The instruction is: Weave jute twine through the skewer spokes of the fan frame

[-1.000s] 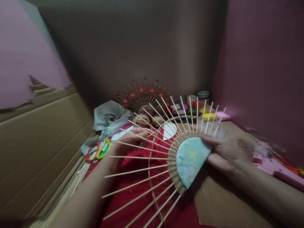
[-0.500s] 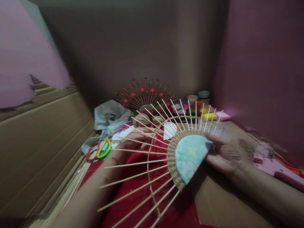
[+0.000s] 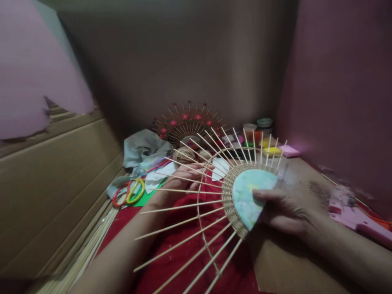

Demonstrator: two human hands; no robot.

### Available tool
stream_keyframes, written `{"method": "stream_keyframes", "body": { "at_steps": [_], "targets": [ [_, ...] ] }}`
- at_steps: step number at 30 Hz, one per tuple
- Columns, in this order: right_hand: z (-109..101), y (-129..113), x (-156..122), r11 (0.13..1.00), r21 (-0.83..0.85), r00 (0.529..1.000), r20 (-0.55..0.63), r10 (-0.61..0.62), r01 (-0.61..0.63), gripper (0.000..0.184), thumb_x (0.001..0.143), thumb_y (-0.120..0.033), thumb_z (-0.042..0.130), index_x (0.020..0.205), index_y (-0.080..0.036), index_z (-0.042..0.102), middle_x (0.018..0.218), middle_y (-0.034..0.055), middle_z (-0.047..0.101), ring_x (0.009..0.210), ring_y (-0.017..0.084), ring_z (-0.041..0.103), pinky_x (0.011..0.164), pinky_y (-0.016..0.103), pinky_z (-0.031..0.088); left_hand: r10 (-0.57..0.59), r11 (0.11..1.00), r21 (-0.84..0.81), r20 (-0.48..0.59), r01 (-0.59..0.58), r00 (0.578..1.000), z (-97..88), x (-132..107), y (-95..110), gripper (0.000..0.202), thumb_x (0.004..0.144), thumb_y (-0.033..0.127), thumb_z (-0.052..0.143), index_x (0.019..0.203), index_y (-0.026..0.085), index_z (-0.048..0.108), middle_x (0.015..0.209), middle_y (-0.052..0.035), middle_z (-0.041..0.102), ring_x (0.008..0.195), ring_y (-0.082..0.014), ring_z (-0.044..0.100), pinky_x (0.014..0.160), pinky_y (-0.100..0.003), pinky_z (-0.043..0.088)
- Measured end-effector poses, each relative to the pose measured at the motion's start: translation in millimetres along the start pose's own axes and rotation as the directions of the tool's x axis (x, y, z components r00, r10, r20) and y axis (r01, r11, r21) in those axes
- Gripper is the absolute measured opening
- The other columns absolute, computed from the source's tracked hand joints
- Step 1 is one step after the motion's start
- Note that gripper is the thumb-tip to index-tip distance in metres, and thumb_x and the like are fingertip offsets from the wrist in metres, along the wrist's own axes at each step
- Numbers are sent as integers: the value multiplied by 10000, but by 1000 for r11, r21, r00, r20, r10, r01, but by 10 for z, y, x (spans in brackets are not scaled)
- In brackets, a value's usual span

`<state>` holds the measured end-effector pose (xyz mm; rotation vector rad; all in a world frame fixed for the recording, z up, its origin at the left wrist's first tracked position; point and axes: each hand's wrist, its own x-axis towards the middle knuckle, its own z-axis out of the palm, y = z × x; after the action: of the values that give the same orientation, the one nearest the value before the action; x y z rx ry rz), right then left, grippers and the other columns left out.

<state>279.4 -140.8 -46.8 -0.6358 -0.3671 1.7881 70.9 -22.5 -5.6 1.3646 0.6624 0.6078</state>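
A half-round woven fan frame is held up in front of me, its thin wooden sticks [image 3: 183, 224] spreading out from a woven twine band [image 3: 228, 200]. Pale blue-green floral fabric [image 3: 248, 185] covers the inner half circle. My right hand [image 3: 283, 210] grips the fabric part, thumb on its front and the other fingers behind it, partly hidden. Behind the sticks on the far left side, my left hand [image 3: 186, 175] has its fingers closed at the outer line of twine [image 3: 199, 204]. Sticks hide part of that hand.
A finished fan with pink flowers [image 3: 185, 117] leans at the back wall. Balls of twine [image 3: 185, 155], scissors with a yellow handle [image 3: 136, 191] and grey cloth [image 3: 147, 149] lie left. Cardboard [image 3: 275, 261] and a pink glue gun [image 3: 352, 218] are at right.
The right hand has shifted its hold, its thumb now resting across the fabric's front. The fan has moved slightly right. The left hand stays near the outer twine.
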Motion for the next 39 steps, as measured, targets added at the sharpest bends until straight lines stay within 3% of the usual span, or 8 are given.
{"method": "stream_keyframes", "body": {
  "at_steps": [6,13,21,25,28,33,36,39],
  "targets": [
    [2,-16,24,999,-2,998,-35,-44,44,432,664,12,571,1055,-173,571,804,44,697,800,211,652,815,411,490,-2,997,-75,39,5,999,-160,25,-23,170,706,204,643,849,117,611,533,31,494,403,-27,400,371,-139,275],
    [31,-23,8,995,44,994,-63,-86,89,404,669,-3,583,1024,-196,586,784,37,694,792,213,650,814,425,492,20,983,182,62,-31,998,-397,57,-15,146,653,225,693,740,116,650,545,6,561,418,-57,456,373,-169,307],
    [36,-36,25,993,27,992,-66,-111,113,374,690,-14,574,1017,-196,597,785,44,694,799,215,647,814,435,487,75,920,381,60,-92,995,-609,-35,153,99,628,201,710,700,133,714,743,-70,666,689,-151,578,672,-267,447],
    [30,-36,31,995,38,992,-92,-85,88,410,690,16,546,1045,-186,587,778,47,696,799,218,648,823,449,479,166,924,336,81,-184,983,-723,-79,198,108,622,181,691,714,132,723,816,-99,663,806,-196,576,763,-318,445],
    [12,-34,45,996,37,994,-73,-80,83,413,693,7,550,1056,-186,586,776,50,696,816,227,644,831,461,471,151,928,334,65,-165,986,-821,-83,198,142,626,187,685,751,139,732,923,-122,664,902,-225,572,820,-335,435],
    [-32,-38,81,994,40,990,-97,-99,103,413,711,-20,556,1084,-196,571,784,50,689,833,231,634,839,465,468,70,924,374,31,-76,997,-982,-76,203,178,686,219,650,827,132,716,776,-87,662,680,-133,563,634,-233,450],
    [-22,-43,85,993,38,984,-146,-104,111,429,702,-10,554,1091,-190,565,765,44,684,824,227,633,842,452,471,67,934,353,-25,-54,997,-1026,-81,202,143,706,236,637,773,122,691,608,-29,585,525,-72,473,490,-174,377],
    [15,-48,75,992,41,977,-182,-108,117,443,694,2,548,1095,-185,560,762,45,683,794,216,637,838,435,474,60,935,354,-60,-35,996,-1029,-84,198,118,713,237,637,705,120,653,558,0,526,494,-56,440,457,-161,334]
  ]
}}
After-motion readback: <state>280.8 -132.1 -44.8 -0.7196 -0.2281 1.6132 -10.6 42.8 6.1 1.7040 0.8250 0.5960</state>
